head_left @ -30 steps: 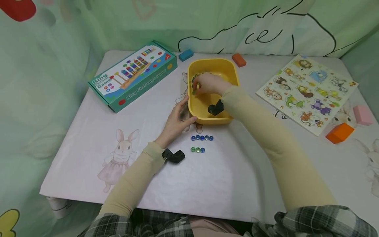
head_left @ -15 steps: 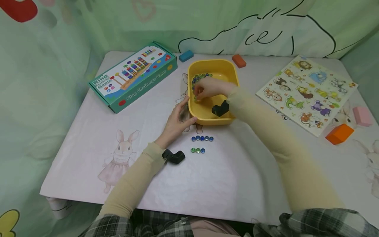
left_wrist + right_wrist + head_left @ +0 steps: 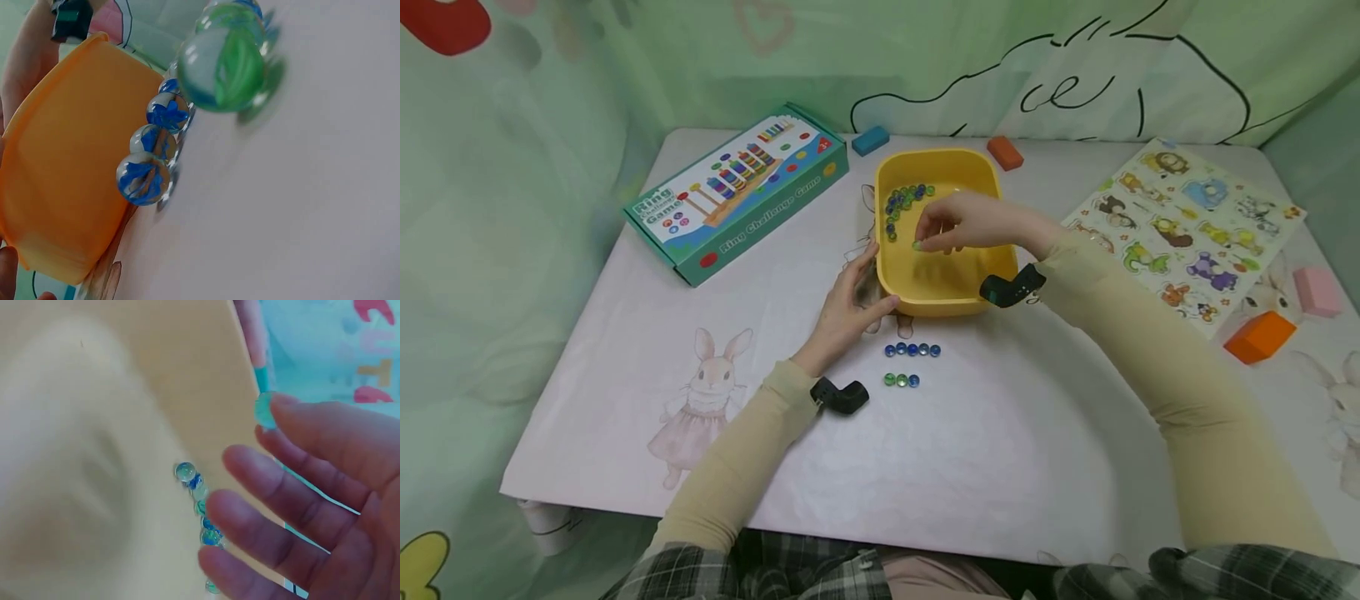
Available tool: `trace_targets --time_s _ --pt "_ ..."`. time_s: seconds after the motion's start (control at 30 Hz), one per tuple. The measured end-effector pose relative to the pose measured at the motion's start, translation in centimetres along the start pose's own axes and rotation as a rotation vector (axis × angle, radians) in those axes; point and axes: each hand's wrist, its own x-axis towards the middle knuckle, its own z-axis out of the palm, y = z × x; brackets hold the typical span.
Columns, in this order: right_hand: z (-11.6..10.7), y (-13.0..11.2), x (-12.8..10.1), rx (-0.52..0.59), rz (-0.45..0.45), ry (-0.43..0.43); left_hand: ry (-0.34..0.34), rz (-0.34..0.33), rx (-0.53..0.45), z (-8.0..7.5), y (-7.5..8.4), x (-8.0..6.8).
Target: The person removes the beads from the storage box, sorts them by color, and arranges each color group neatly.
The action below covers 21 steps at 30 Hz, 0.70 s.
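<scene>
A pale table cover printed with rabbits [image 3: 707,392] lies under a green cartoon curtain, and the work sits at its middle. At nine to ten o'clock from the yellow tub [image 3: 939,297] lies the teal Ring Challenge Game box [image 3: 737,192]. The left hand [image 3: 847,307] has not moved: it rests with relaxed fingers against the tub's near left corner, thumb touching the wall, gripping nothing. Just at six o'clock from the tub two short rows of marbles lie on the cover, a blue row [image 3: 912,350] and below it a mixed green and blue row [image 3: 901,380]; the left wrist view shows them close up beside the tub's wall [image 3: 56,181].

Inside the tub, a heap of marbles [image 3: 902,202] hugs the ten o'clock corner. The right hand [image 3: 958,223], which was down on that heap a second ago, has come up and across toward the tub's middle, and a green marble [image 3: 917,245] is pinched at its fingertips. By my reading a marble has been picked and is on its way out of the tub.

At three o'clock lies the animal puzzle board [image 3: 1180,229], with an orange block [image 3: 1259,337] nearer the front.
</scene>
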Motion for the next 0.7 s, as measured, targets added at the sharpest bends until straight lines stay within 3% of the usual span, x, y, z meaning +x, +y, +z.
trace_targets --time_s 0.17,0.5,0.7 --pt "0.4 -0.2 -2.3 0.085 -0.009 0.039 0.002 -0.001 0.007 0.0 0.0 0.0" --pt "2.0 -1.2 -6.3 0.125 -0.039 0.16 0.004 0.015 0.005 0.0 -0.1 0.0" --pt "3.7 -1.0 -8.9 0.219 -0.107 0.149 0.001 0.022 -0.017 0.0 -0.1 0.0"
